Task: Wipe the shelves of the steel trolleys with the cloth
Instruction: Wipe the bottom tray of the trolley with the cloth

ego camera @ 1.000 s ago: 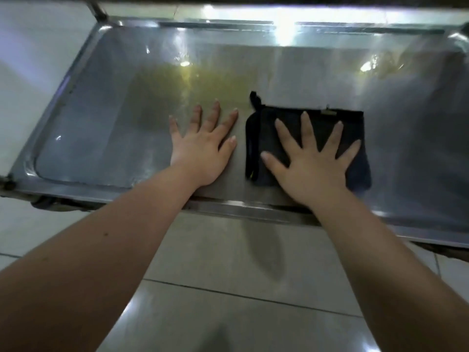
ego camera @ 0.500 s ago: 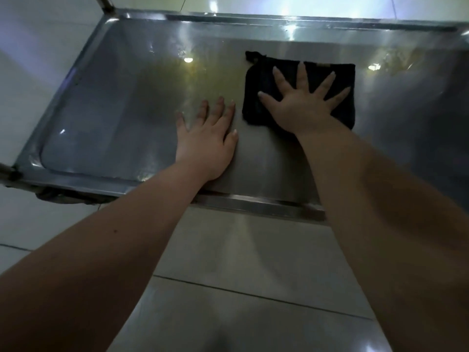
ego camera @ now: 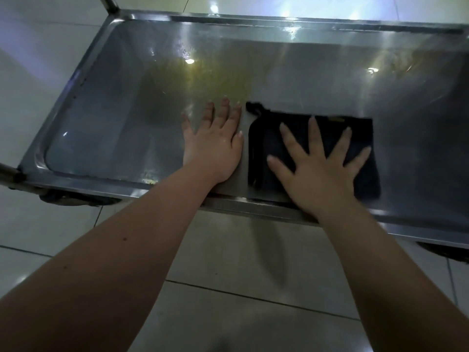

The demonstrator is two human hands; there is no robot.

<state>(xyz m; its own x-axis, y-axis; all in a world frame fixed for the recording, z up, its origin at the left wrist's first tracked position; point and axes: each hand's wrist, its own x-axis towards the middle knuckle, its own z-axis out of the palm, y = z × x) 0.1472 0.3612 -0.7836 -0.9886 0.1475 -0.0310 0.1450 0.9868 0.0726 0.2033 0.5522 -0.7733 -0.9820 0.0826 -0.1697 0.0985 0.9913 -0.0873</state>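
Observation:
A steel trolley shelf (ego camera: 121, 118) with a raised rim lies low in front of me. On its near middle part rests a dark folded cloth (ego camera: 330, 133). My right hand (ego camera: 317, 179) presses flat on the cloth with fingers spread, close to the front rim. My left hand (ego camera: 213, 148) lies flat on the bare steel just left of the cloth, holding nothing. A yellowish smear (ego camera: 215, 74) shows on the steel beyond my left hand.
An upright trolley post (ego camera: 109, 3) rises at the far left corner. A castor (ego camera: 66, 199) sits under the near left corner, another at the right edge. Pale tiled floor (ego camera: 228, 262) surrounds the trolley.
My right hand pushed the cloth to the far side of the shelf, then drew it back to the near rim. My left hand stayed planted on the steel.

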